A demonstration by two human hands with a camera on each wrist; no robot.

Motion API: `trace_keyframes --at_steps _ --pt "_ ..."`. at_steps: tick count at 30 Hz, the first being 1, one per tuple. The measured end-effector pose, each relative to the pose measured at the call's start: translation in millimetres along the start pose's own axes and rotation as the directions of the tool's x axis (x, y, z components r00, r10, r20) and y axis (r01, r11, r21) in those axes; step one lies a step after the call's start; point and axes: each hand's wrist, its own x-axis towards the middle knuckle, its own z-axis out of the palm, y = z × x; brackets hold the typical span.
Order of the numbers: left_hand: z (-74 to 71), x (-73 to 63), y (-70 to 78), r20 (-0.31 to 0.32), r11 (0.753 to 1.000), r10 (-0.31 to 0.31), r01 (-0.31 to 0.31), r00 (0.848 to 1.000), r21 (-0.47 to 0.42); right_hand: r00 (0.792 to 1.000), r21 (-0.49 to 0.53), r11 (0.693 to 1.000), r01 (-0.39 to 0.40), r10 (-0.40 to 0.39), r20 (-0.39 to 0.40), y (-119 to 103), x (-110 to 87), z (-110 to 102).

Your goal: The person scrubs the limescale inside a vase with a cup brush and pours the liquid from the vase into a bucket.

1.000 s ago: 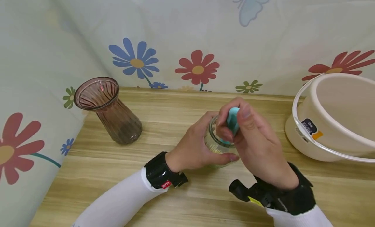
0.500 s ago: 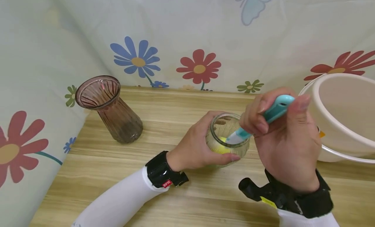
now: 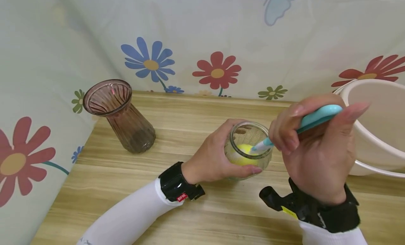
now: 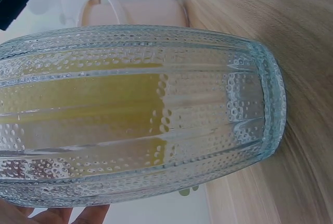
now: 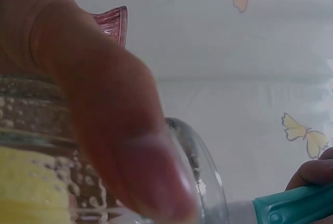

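Note:
My left hand (image 3: 215, 153) grips a textured clear glass jar (image 3: 264, 164), its thumb across the near side. In the right hand (image 3: 319, 150) I hold the turquoise handle of a bottle brush (image 3: 321, 115), which slants down into the jar's mouth from the right. The brush's yellow sponge head (image 3: 243, 156) is inside the jar. Large in the left wrist view, the jar (image 4: 213, 104) shows the yellow sponge (image 4: 104, 96) through its wall. The right wrist view has a thumb (image 5: 119, 125) over the glass and the brush handle (image 5: 291, 206) at the lower right.
A purple ribbed glass vase (image 3: 126, 122) stands at the left on the wood-look table (image 3: 190, 217). At the right is a cream bucket (image 3: 376, 139) with a handle, partly behind the right hand. A flower-printed cloth (image 3: 177, 23) hangs along the back and left.
My right hand has drawn back to the right from over the jar's mouth, bringing more of the brush handle into view and tilting it lower. The left hand keeps its grip on the jar.

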Motion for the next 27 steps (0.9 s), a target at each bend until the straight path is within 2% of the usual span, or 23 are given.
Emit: trace_keyframes --at_steps 8,12,18,23,27 --pt "0.9 1.3 -0.6 -0.001 1.0 -0.006 0.006 1.0 0.006 1.0 -0.021 1.0 -0.009 0.01 0.019 3.5 -3.7 2.8" --pt "0.7 0.6 -0.8 0.0 1.0 0.01 -0.01 1.0 -0.006 0.995 -0.1 0.992 -0.073 0.079 0.058 10.5 -4.0 8.0" --pt "0.6 0.8 -1.7 -0.003 0.998 0.062 -0.062 0.998 -0.023 0.979 -0.305 0.941 -0.146 0.182 0.091 17.3 -5.5 10.1" --pt "0.9 1.7 -1.4 -0.014 0.998 0.061 -0.061 0.998 -0.015 0.954 -0.384 0.899 -0.209 0.273 0.122 16.0 -6.7 11.9" --pt "0.4 1.3 -1.6 -0.011 0.998 0.06 -0.06 0.998 -0.025 0.944 -0.417 0.875 -0.246 0.314 0.102 15.9 -7.2 14.1"
